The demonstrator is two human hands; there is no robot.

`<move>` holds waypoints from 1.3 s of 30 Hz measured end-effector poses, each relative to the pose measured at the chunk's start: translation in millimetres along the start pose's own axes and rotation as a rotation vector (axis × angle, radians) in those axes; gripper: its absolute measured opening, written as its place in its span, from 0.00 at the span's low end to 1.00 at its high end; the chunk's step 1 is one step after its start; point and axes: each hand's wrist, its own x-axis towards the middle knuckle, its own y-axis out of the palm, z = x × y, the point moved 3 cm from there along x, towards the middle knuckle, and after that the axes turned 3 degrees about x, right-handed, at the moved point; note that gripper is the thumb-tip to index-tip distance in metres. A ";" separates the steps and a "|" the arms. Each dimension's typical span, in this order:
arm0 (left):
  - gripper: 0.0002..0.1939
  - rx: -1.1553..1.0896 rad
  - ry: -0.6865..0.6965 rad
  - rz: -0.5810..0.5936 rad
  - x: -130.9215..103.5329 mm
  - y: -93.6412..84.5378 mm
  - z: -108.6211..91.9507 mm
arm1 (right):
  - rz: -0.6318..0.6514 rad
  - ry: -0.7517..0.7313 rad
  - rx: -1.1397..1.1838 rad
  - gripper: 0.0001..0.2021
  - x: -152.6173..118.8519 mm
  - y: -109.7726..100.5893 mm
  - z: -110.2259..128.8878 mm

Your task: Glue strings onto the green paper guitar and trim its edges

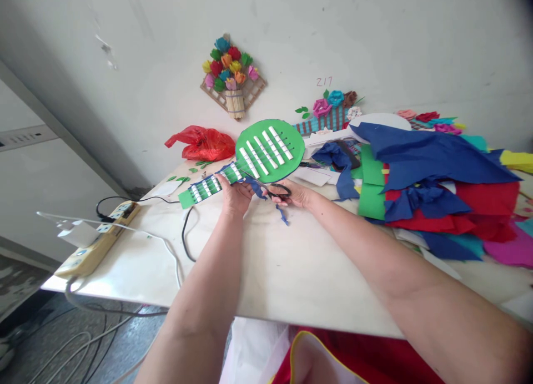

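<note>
A green paper lute shape (269,170) with white rolled strips and dark strings is held above the table. My left hand (236,197) grips its narrow neck from below, thumb on the front. Black-handled scissors (280,192) are in my right hand (296,194), its fingers in the loops. The blades point left to the lower edge where neck meets round body. Blue paper (255,187) hangs at that edge beside the blades, and a blue scrap (284,216) dangles under the right hand.
A power strip (89,253) with cables lies on the left of the table (266,284). A red plastic bag (204,144) is behind the neck. Blue (437,151), red and green paper pile up on the right. Paper flowers (229,65) hang on the wall.
</note>
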 end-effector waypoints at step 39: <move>0.50 0.083 0.003 -0.013 0.7 -2.1 0.8 | -0.088 0.005 0.008 0.21 7.5 0.7 -8.9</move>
